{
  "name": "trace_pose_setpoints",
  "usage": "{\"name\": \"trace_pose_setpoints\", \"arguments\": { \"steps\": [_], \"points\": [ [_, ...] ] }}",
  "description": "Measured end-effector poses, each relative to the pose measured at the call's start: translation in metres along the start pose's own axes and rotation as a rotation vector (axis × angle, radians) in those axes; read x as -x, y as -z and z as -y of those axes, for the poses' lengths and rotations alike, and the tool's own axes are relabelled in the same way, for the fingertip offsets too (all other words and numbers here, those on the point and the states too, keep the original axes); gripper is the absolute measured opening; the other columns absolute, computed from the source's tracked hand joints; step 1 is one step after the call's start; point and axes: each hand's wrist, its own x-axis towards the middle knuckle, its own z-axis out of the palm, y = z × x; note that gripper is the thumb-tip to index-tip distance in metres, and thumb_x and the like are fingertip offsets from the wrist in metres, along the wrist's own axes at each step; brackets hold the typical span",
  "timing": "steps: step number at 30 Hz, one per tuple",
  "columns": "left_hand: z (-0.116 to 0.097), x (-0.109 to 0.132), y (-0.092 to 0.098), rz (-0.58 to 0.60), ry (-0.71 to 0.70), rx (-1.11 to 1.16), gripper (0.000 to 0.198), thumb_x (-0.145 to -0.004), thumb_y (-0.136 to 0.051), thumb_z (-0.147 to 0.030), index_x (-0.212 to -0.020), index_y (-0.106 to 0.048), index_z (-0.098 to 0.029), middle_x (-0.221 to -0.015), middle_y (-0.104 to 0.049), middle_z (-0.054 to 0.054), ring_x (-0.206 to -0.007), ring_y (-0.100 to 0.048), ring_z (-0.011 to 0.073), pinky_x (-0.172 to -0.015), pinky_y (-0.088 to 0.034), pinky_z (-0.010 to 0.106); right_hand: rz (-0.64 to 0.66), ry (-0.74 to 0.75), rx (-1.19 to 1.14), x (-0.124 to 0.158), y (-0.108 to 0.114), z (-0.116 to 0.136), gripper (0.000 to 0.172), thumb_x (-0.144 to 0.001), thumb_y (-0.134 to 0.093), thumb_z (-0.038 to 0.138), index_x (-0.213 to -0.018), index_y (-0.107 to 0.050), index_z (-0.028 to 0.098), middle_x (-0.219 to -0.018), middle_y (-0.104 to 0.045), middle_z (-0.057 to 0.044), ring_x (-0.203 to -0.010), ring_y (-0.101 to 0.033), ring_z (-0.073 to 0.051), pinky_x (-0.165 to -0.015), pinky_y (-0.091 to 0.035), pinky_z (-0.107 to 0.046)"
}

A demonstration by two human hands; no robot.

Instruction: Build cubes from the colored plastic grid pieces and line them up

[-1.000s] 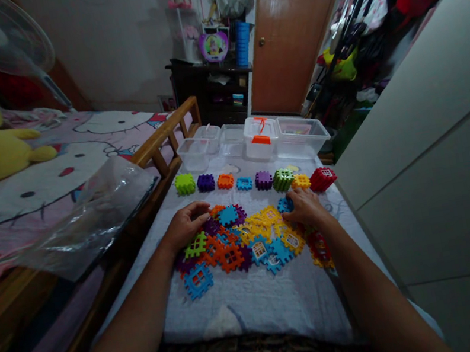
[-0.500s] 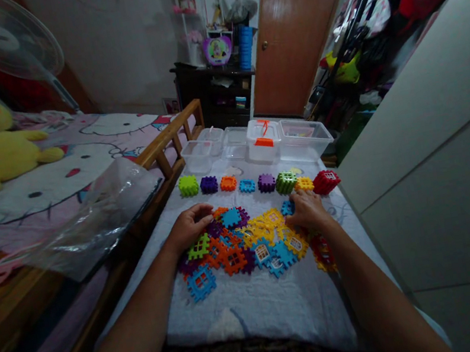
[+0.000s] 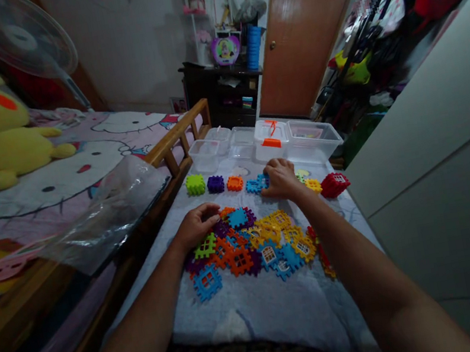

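My right hand point(image 3: 280, 179) is closed on a blue plastic building tile point(image 3: 264, 180), just beside another blue tile point(image 3: 252, 186) in the row of color-sorted stacks. The hand covers the purple stack and part of the light green one. My left hand point(image 3: 200, 224) rests at the left edge of a mixed pile, fingers loosely curved and apart, holding nothing. Near it lie a lime green window tile point(image 3: 205, 246), a light blue tile point(image 3: 237, 217) and orange window tiles point(image 3: 240, 260). Yellow tiles point(image 3: 271, 229) fill the pile's right side.
Along the row stand lime point(image 3: 195, 185), dark purple point(image 3: 215, 184), orange point(image 3: 235, 183), yellow point(image 3: 313, 186) and red point(image 3: 335, 184) stacks. Clear plastic boxes point(image 3: 314, 137) line the far end. A wooden bed rail point(image 3: 168, 151) runs at left, a white cabinet point(image 3: 440, 165) at right.
My right hand has moved from the pile's right side up and left to the row, carrying a blue tile. My left hand has stayed by the pile; the view has shifted slightly.
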Motion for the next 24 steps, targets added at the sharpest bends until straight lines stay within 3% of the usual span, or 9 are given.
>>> {"name": "trace_pose_setpoints", "arguments": {
  "steps": [9, 24],
  "points": [
    [-0.002, 0.0, -0.001, -0.005, -0.014, -0.013, 0.046, -0.074, -0.067, -0.053, -0.102, -0.068, -0.017, -0.105, -0.074, 0.008, -0.097, -0.069, 0.0251, -0.093, -0.053, 0.041, 0.191, 0.006, 0.041, -0.043, -0.03, 0.014, 0.054, -0.069, -0.071, 0.048, -0.111, -0.07, 0.016, -0.127, -0.054, -0.016, -0.124, -0.038, -0.036, -0.108, -0.024, -0.053],
    [-0.004, 0.001, -0.002, -0.008, -0.013, -0.025, 0.044, -0.074, -0.066, -0.053, -0.102, -0.068, -0.018, -0.104, -0.074, 0.008, -0.098, -0.069, 0.0258, -0.094, -0.052, 0.043, 0.29, -0.006, 0.074, -0.051, -0.04, 0.014, 0.057, -0.068, -0.069, 0.046, -0.117, -0.068, 0.016, -0.132, -0.053, -0.018, -0.127, -0.038, -0.039, -0.11, -0.019, -0.062]
  ]
}}
